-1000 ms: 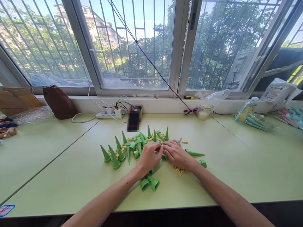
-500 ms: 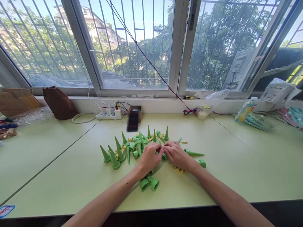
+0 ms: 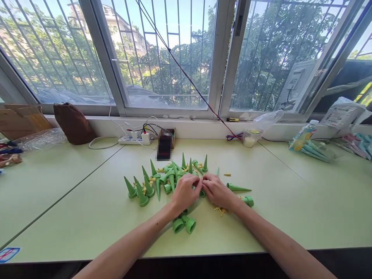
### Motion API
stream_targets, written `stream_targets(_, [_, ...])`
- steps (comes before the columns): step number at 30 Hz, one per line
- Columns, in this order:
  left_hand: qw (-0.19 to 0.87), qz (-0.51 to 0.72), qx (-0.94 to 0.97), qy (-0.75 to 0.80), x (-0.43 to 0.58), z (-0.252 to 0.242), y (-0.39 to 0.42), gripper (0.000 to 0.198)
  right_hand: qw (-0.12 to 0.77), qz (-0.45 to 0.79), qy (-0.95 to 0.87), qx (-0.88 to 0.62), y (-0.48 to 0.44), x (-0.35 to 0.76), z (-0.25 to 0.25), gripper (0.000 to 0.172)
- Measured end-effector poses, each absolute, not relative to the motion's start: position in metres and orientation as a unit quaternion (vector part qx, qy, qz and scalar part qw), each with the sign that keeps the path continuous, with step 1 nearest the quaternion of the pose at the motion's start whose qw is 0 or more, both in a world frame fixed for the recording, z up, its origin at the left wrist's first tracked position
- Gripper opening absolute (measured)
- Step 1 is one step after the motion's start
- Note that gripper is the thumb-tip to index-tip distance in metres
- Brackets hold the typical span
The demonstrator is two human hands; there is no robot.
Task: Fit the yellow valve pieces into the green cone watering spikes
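My left hand [image 3: 184,192] and my right hand [image 3: 217,190] meet fingertip to fingertip over a heap of green plastic cone spikes [image 3: 162,179] on the pale green table [image 3: 87,209]. Both hands have curled, pinching fingers around a small part that I cannot make out. A green piece [image 3: 202,193] shows just below the fingers. Two green cones [image 3: 184,224] lie under my left wrist. Small yellow parts [image 3: 219,210] lie under my right wrist. A single cone [image 3: 237,188] lies to the right, with a green cap [image 3: 248,200] near it.
At the back sit a power strip with cables [image 3: 134,138], a dark small box [image 3: 165,145], a jar under a plastic bag [image 3: 250,138] and a brown pouch [image 3: 73,123]. Packaged items [image 3: 312,146] lie at the right. Cardboard [image 3: 17,121] lies at the left.
Both hands stay pinched together over the heap; only the camera view has shifted slightly.
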State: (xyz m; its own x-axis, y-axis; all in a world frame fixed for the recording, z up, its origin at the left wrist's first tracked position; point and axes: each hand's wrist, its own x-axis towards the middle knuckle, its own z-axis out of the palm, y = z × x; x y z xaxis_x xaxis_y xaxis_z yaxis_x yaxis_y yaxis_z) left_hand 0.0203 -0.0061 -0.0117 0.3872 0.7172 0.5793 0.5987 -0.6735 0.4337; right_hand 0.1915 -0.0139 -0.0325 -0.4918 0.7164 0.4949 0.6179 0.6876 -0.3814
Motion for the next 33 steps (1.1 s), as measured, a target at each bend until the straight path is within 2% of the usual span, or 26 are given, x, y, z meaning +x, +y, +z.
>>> stream_targets(8, [0.072, 0.383, 0.83, 0.4, 0.0198, -0.0126, -0.0062, 0.028, 0.333, 0.081, -0.855, -0.388, -0.0134, 0.1909, -0.0328, 0.027])
stream_targets(15, [0.064, 0.381, 0.829, 0.403, 0.021, -0.0116, -0.0064, 0.03, 0.309, 0.076, -0.872, -0.372, -0.0147, 0.1907, -0.0292, 0.027])
stream_targets(33, [0.066, 0.387, 0.828, 0.401, 0.0202, -0.0125, -0.0061, 0.029, 0.346, 0.124, -0.851, -0.374, -0.0167, 0.1882, -0.029, 0.028])
